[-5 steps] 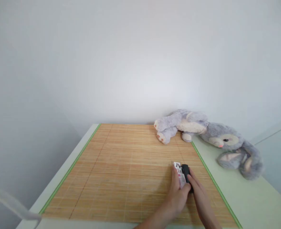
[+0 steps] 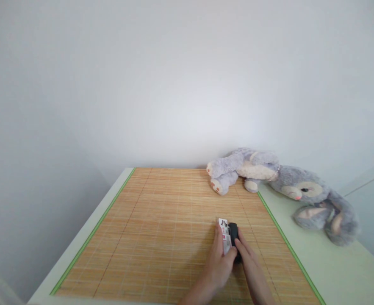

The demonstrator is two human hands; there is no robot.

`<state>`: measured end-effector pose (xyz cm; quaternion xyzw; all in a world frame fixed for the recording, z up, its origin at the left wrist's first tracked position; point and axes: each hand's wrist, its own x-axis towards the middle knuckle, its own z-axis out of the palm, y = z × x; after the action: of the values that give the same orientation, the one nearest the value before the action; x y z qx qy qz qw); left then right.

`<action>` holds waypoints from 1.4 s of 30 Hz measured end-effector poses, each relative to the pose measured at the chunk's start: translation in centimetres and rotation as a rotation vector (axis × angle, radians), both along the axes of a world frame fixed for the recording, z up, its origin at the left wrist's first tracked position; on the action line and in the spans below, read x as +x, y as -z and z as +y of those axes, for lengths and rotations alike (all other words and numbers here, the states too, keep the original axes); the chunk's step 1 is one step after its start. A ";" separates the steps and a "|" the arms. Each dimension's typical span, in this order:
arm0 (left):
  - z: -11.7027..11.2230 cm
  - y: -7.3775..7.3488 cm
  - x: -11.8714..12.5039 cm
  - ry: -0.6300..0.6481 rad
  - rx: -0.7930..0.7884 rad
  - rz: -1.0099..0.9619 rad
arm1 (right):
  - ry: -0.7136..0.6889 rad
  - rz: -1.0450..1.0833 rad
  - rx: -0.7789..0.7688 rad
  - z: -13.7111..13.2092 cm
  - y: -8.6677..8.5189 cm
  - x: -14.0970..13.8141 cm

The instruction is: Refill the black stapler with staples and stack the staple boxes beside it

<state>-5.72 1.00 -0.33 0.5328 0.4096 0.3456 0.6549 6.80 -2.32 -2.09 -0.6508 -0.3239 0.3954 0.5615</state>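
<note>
Fingers [image 2: 220, 243] of left hand [image 2: 217, 267] curled over the pack [image 2: 225, 235], right hand [image 2: 250, 264] pinching the black clip [image 2: 234, 237] beside it; both shifted toward 9 o'clock since a moment ago. Bench [image 2: 333, 271], mat [image 2: 161, 237], bunny [image 2: 288, 186] at 2 o'clock. No containers visible.

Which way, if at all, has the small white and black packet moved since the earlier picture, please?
Yes. The packet has slid left, away from the bamboo mat's green right edge and the grey plush rabbit.
</note>
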 end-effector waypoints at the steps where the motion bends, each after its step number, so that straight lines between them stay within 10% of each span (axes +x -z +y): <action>1: 0.3 0.0 -1.6 -0.016 0.023 0.036 | -0.034 0.012 -0.023 0.1 0.2 -1.3; 9: 2.4 -0.8 -9.9 -0.029 0.165 0.307 | -0.177 -0.291 0.086 1.4 0.8 -8.3; 23: 1.6 -0.8 -10.0 -0.256 0.432 0.835 | -0.066 -0.490 0.091 2.0 1.8 -4.5; 34: 6.4 -0.4 -13.9 -0.345 0.487 1.015 | -0.083 -0.429 0.062 2.1 1.1 -4.4; 42: 2.1 0.0 -15.7 -0.409 0.383 1.087 | -0.082 -0.412 0.031 2.1 1.3 -4.3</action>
<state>-21.37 3.05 -0.36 0.6518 0.7097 0.2104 0.1651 2.52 -0.21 -3.35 -0.6954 -0.4642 0.2714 0.4768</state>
